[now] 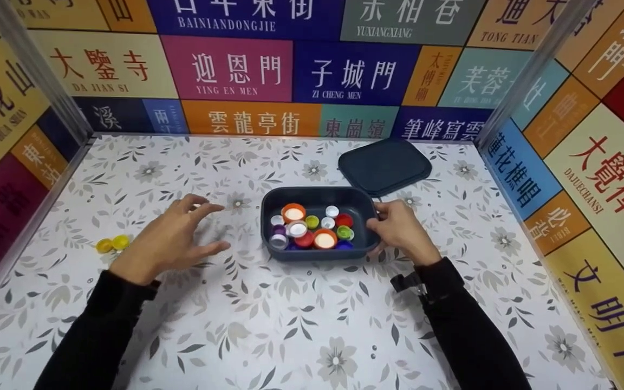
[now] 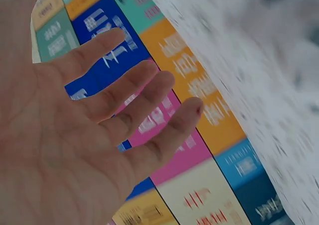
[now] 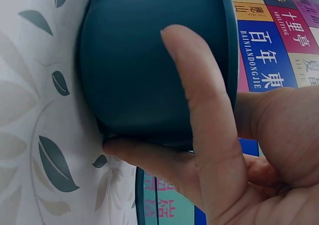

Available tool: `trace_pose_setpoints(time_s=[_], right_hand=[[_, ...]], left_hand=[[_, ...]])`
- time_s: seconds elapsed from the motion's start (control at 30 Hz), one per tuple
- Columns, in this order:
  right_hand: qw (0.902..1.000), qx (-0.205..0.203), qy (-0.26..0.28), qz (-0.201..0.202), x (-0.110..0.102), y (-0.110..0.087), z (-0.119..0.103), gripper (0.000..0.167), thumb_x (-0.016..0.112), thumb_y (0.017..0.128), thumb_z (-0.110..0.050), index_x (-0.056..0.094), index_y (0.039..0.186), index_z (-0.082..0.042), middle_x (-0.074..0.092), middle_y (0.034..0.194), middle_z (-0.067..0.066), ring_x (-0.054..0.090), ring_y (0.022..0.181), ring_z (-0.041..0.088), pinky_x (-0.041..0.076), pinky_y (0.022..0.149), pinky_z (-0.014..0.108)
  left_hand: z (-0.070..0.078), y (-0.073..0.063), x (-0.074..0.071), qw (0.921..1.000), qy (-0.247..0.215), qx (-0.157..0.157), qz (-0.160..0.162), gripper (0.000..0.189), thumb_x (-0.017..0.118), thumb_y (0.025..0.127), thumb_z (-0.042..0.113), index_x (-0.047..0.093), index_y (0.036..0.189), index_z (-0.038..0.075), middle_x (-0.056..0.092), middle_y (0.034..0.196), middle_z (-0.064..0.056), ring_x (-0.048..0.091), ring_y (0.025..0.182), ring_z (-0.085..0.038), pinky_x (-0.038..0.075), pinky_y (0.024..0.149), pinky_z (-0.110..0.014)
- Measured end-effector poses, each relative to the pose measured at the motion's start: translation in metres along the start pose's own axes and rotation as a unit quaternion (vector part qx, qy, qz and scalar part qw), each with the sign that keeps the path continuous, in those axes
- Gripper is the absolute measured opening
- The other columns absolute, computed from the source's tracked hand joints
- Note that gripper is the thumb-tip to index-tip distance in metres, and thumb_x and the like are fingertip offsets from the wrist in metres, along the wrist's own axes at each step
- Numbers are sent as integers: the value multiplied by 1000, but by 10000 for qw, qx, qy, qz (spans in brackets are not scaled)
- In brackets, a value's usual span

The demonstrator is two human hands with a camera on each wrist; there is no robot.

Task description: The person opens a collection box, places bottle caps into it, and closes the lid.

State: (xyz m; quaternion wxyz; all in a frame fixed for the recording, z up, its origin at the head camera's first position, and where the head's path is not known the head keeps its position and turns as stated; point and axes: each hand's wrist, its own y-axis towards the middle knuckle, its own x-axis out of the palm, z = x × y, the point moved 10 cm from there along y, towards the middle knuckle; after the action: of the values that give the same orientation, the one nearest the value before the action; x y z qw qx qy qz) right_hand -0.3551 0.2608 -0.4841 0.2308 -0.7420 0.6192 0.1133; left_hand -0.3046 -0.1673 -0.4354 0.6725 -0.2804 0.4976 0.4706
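Observation:
A dark blue-grey plastic food container (image 1: 323, 255) sits uncovered on the table, with several coloured bottle caps (image 1: 325, 239) inside in orange, white, red, green, purple and blue. My right hand (image 1: 407, 230) grips the container's right end. In the right wrist view its thumb lies along the outer wall (image 3: 134, 60), with another finger low by the base. To the left of the container, my left hand (image 1: 174, 238) hovers with fingers spread and nothing in them. The left wrist view shows its bare palm (image 2: 65, 145). Two yellow caps (image 1: 121, 241) lie left of that hand.
Behind the container, towards the right, a dark lid (image 1: 385, 165) lies flat on the table. A leaf-and-flower patterned cover (image 1: 290, 336) spreads over the tabletop. Colourful panels with Chinese lettering (image 1: 228, 67) stand along the back and both sides.

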Motion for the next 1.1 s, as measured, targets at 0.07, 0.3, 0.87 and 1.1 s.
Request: trace_pose_setpoints(time_s=[0.07, 0.3, 0.87, 1.1], right_hand=[[10000, -6, -31, -3, 0, 0, -1, 57, 62, 106, 1, 63, 163, 4, 79, 131, 39, 81, 60, 21, 70, 58, 43], [10000, -6, -94, 26, -2, 1, -4, 58, 63, 105, 1, 63, 163, 3, 79, 133, 39, 80, 60, 19, 71, 60, 46], [10000, -51, 62, -25, 0, -1, -2, 57, 60, 104, 1, 66, 160, 4, 81, 129, 37, 85, 69, 29, 71, 58, 43], [10000, -1, -81, 29, -1, -1, 0, 57, 62, 104, 1, 66, 161, 3, 81, 128, 37, 84, 67, 24, 71, 60, 45]], left_hand=[[-15, -9, -2, 9996, -11, -274, -116, 83, 82, 103, 66, 61, 169, 20, 56, 167, -27, 65, 142, -52, 61, 112, -75], [-53, -37, -2, 9949, -146, -863, -499, 86, 81, 103, 68, 61, 167, 14, 53, 166, -36, 63, 141, -60, 58, 110, -80], [-78, -67, 16, 9788, -48, -1565, -1319, 78, 97, 94, 33, 63, 155, -1, 56, 142, -43, 66, 116, -50, 64, 98, -69], [-73, -58, 18, 9837, 24, -1264, -1282, 25, 88, 91, 1, 78, 113, 2, 69, 111, -24, 67, 99, -35, 62, 93, -57]])
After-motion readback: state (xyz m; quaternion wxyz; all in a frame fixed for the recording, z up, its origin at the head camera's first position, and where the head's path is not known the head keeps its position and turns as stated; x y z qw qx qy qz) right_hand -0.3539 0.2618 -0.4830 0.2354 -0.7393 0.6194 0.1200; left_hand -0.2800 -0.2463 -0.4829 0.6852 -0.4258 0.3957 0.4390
